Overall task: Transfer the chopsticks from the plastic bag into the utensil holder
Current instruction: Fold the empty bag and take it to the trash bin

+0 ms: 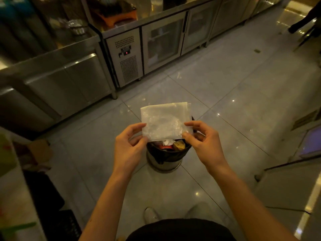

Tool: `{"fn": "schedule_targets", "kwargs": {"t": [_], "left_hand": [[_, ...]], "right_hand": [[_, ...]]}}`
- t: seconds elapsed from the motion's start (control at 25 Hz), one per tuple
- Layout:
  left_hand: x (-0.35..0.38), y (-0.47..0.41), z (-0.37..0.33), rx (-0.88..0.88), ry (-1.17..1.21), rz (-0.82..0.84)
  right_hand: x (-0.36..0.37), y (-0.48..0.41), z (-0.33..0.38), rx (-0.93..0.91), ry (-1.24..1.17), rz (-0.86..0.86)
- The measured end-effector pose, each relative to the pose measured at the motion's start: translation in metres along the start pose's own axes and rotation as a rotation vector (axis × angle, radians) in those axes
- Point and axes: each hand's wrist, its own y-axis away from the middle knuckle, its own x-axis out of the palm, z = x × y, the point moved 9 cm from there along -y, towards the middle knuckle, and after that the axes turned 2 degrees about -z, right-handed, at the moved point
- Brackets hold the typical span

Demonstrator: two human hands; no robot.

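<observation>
A clear plastic bag, flat and folded, is held up in the middle of the head view. My left hand pinches its lower left corner and my right hand pinches its lower right edge. No chopsticks show inside the bag, and no utensil holder is in view. The bag hangs directly above a round metal trash bin with a black liner, which holds crumpled paper and packaging.
Stainless steel counters and a glass-door fridge unit line the far side. A cardboard box and dark crates stand at the left. A steel cabinet is at the right. Glossy tiled floor surrounds the bin. A person's legs are far right.
</observation>
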Motion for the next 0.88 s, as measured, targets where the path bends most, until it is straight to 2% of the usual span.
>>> {"fn": "schedule_targets", "kwargs": {"t": [0.2,0.4,0.68,0.88], "left_hand": [[-0.024,-0.02,0.007,-0.024,0.03,-0.029],[-0.014,-0.047,0.014,-0.052,0.013,-0.054],[0.041,-0.101,0.027,-0.105,-0.117,-0.095],[0.098,-0.13,0.063,-0.227,-0.269,-0.07]], "right_hand": [[0.031,-0.019,0.003,0.009,0.025,0.044],[0.031,-0.057,-0.006,0.022,0.063,0.08],[-0.006,-0.13,-0.036,0.063,0.073,0.12],[-0.036,-0.184,-0.087,0.128,0.199,0.139]]}}
